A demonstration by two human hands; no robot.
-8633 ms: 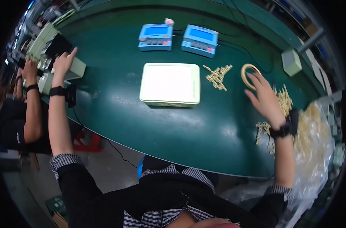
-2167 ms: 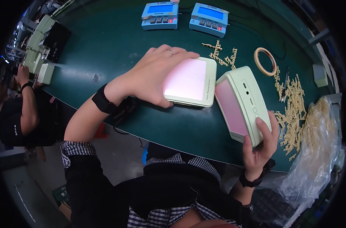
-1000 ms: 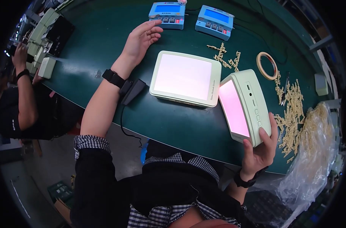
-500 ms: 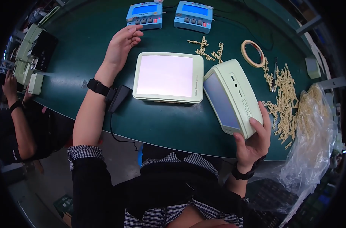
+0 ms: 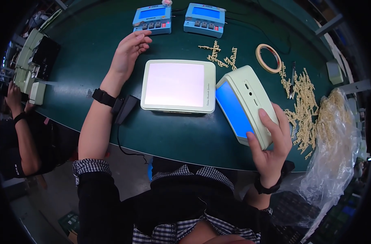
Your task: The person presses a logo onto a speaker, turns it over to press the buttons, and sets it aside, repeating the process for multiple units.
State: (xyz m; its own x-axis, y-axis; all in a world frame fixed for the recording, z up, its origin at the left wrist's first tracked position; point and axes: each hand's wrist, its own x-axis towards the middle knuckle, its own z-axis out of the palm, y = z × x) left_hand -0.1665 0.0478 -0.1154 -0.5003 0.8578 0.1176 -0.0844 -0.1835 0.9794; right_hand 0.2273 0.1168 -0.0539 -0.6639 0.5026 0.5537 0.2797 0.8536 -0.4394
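My right hand (image 5: 275, 140) grips the near end of a pale green boxy speaker (image 5: 254, 106), thumb by the screen and fingers over the button side. It stands tilted, its screen glowing blue and its ports and buttons facing up. Left of it, a second pale green speaker (image 5: 212, 87) lies flat, its screen lit pale white. My left hand (image 5: 127, 53) is empty, fingers loosely bent and apart, with the fingertips at the front edge of a light blue test box (image 5: 152, 25). Whether they touch it I cannot tell.
Beside the first box is another light blue box (image 5: 204, 25). Right are a tape roll (image 5: 257, 57), tweezers (image 5: 292, 81), loose beige lettering pieces (image 5: 305, 110) and a plastic bag (image 5: 336, 134). A black adapter (image 5: 127, 109) sits by my left wrist. Another person's arm (image 5: 26, 140) is at far left.
The held speaker's screen has turned from dull grey to bright blue. My right fingers have shifted up along its button side. My left hand stays by the blue box.
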